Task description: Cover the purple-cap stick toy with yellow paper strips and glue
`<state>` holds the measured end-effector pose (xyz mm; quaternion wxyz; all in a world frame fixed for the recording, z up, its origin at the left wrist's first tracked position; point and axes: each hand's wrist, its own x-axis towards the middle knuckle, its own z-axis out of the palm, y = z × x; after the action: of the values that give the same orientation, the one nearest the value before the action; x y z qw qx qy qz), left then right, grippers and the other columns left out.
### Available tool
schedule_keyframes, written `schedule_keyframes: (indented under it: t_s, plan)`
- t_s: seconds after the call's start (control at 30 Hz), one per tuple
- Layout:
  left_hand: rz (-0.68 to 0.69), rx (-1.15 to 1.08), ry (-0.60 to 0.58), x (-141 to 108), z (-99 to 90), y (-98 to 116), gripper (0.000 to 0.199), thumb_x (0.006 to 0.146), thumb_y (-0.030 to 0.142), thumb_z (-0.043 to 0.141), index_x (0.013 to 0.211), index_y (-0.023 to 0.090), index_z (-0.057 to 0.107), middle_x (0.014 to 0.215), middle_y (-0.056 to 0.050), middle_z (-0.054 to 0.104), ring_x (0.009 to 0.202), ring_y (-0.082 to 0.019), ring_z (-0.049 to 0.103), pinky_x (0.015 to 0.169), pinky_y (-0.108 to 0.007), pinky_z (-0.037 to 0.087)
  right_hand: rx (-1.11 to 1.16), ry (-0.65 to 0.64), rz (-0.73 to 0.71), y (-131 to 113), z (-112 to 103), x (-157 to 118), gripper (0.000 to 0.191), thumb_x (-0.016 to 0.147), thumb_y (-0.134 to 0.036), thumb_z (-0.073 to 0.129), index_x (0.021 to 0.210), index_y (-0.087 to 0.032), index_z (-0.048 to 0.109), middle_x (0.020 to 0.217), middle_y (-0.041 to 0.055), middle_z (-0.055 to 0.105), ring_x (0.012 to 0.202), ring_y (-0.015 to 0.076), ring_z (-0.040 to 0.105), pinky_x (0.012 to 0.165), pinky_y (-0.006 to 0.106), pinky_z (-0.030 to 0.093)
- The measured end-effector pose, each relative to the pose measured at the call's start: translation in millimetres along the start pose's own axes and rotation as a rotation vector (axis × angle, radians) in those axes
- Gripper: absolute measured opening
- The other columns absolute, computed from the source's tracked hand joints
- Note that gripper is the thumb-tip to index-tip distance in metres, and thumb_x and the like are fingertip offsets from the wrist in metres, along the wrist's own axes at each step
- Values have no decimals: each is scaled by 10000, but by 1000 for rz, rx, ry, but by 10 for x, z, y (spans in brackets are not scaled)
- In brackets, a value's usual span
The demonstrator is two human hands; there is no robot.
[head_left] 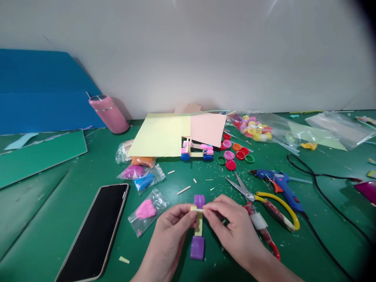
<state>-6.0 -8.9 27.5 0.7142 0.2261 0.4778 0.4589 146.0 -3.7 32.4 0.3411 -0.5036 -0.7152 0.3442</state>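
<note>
My left hand [173, 227] pinches a small pale-yellow piece [193, 208] between thumb and forefinger. My right hand [232, 225] is closed on the end of a thin white stick [199, 210], which reaches across to the yellow piece. Right under my fingers lies a pale-yellow strip [198, 227] with a purple block [197, 247] at its near end and another purple block [199, 201] at its far end. Further back stands a small model [196, 150] in pink, blue and yellow. The fingertips partly cover the strip.
Scissors [249, 194] and a blue glue gun [279, 186] with its cord lie on the right. At left are a phone [94, 231] and bagged pink clay [146, 209]. Colourful caps [230, 164], paper sheets [161, 133] and a pink bottle [109, 113] stand further back.
</note>
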Motion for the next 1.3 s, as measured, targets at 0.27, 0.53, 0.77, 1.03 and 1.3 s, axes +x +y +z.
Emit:
schedule_keyframes:
  t_s: [0.27,0.53,0.77,1.03,1.3]
  plan:
    - [-96,-60,-18,-6,-6,-43,97,648,200,717,705,126,691,619,-11,623,582,-86,520,590,-189,405,47,-34,54,-35,18,-174,142,855,-231,470,784,-200,589,698,-3,539,664,124,502,600,233,379]
    - [-33,366,-95,-5,37,113,146,723,279,646,800,175,714,701,-21,644,649,-113,528,601,-205,393,141,-121,116,-34,-66,-157,164,858,-230,458,756,-187,579,664,-23,494,585,95,453,538,199,360]
    - [176,852,-283,22,93,328,205,787,282,541,883,208,707,781,-35,640,739,-170,552,651,-248,407,225,-137,184,-7,-78,-166,159,841,-227,474,742,-162,581,631,-26,481,563,92,431,517,190,352]
    - [389,1077,-16,-98,111,165,149,757,286,556,783,206,678,735,-51,646,724,-212,570,652,-294,429,220,-121,154,6,-88,-98,146,827,-185,475,742,-165,592,643,-23,499,574,98,443,524,193,354]
    - [497,1105,105,-85,172,93,137,741,294,565,724,186,648,719,-63,654,727,-229,573,663,-319,419,212,-132,133,-2,-86,-86,171,843,-208,456,754,-159,594,649,-19,495,578,100,441,525,202,349]
